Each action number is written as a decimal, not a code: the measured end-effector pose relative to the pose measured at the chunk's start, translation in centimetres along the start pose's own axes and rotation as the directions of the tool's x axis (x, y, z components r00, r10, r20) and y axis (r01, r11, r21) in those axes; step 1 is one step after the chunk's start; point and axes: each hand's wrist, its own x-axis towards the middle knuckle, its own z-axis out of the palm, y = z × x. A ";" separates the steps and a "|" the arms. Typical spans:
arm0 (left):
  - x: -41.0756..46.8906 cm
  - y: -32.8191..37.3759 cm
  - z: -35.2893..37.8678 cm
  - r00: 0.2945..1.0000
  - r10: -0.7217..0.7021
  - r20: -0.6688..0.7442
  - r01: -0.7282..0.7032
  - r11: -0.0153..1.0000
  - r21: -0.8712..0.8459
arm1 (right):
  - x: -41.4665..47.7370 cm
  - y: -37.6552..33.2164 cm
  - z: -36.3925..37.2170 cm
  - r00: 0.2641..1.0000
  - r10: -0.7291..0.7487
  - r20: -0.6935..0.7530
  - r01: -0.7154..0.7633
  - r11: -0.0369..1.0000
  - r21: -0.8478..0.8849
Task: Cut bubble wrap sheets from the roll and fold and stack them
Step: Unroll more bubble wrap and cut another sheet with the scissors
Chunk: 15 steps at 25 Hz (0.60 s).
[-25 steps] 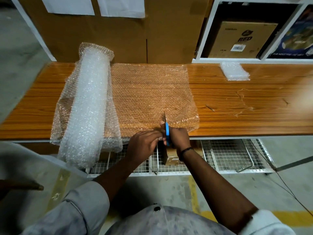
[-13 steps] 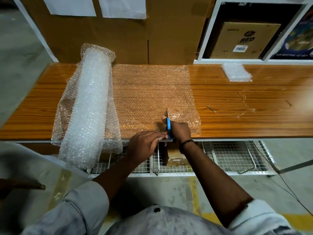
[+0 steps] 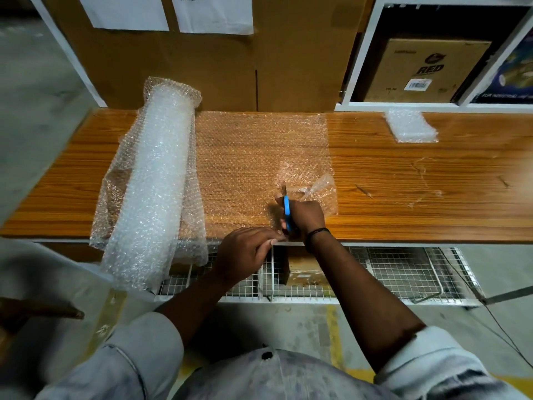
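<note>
Wood-grain table [image 3: 403,197] spans the room before a cardboard box [image 3: 202,70]. At left lies the bubble wrap roll [image 3: 155,183], its sheet [image 3: 253,157] spread rightward; 1 folded piece [image 3: 411,125] sits far right. The right hand [image 3: 307,216] grips blue scissors [image 3: 287,210] at the sheet's near edge; the left hand [image 3: 245,252] pinches that edge.

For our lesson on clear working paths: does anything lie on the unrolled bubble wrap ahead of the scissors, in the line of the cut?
Nothing visible does. Beyond the scissors the sheet lies bare to its far edge; the roll lies left, the folded stack far right.
</note>
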 end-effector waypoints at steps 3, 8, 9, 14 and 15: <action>0.2 0.0 0.3 1.000 -0.001 0.011 0.001 1.000 -0.004 | 0.1 -0.4 -0.5 1.000 -0.009 -0.001 0.009 0.999 -0.053; 2.3 0.8 0.1 0.992 -0.083 -0.098 0.077 0.995 -0.057 | 0.3 0.7 -1.4 1.000 0.004 0.030 -0.002 0.996 -0.087; 3.3 1.3 0.1 0.981 -0.115 -0.153 0.110 0.993 -0.042 | 0.0 0.9 -1.6 0.999 0.010 0.047 -0.006 0.996 -0.084; 11.4 4.2 0.9 0.977 -0.203 -0.062 0.209 0.972 0.112 | -0.6 1.5 -2.2 0.992 -0.088 0.086 0.109 0.951 -0.290; 13.1 4.7 1.5 0.963 -0.254 0.086 0.237 0.957 0.168 | -0.4 1.6 -2.1 0.987 -0.131 0.098 0.157 0.929 -0.336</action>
